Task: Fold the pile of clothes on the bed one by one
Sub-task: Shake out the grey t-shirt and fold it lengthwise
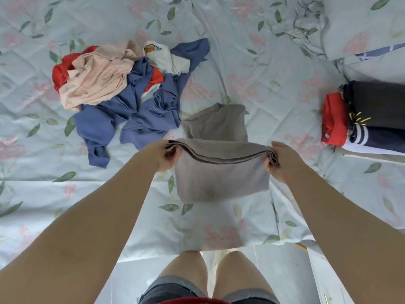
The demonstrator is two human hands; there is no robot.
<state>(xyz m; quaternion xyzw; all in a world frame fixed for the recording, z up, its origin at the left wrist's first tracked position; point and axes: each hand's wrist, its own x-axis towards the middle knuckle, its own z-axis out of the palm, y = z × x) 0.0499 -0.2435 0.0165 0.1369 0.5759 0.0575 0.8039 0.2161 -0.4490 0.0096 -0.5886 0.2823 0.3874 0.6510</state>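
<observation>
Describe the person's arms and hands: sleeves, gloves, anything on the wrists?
Both forearms are bare, no sleeves in view. The left hand and right hand wear no gloves; neither wrist shows a watch or bracelet. Fingers are mostly tucked away, so rings cannot be judged. Dark frayed denim shorts.

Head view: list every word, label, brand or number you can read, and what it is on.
No legible text anywhere.
The orange tag on the white garment in the pile: too blurred to read.
The yellow marks on the dark folded garment: strokes, not readable letters.
The grey garment gripped by the left hand and right hand: plain, no print.
</observation>
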